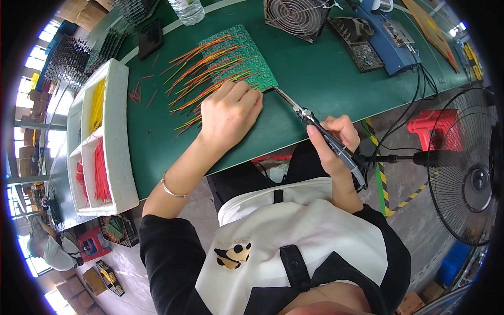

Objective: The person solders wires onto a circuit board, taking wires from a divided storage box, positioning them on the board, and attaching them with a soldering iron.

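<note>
My right hand [344,131] grips a soldering iron [326,137] by its dark handle. The iron's metal tip meets the near right corner of a green circuit board panel [254,55]. Rows of red, yellow and black wires [197,81] stick out from the panel toward the left. Over the panel's near edge, my left hand [231,113] is closed with its fingertips bent down beside the iron's tip. What those fingers pinch is hidden under the hand; a short dark strip shows between them and the tip.
Left on the green table, a white foam box [116,136] holds yellow and red wires. Red wire scraps [136,93] lie beside it. At the back are a bottle [187,11], a square fan [296,18] and a blue soldering station [391,44]. A black fan [464,168] stands right.
</note>
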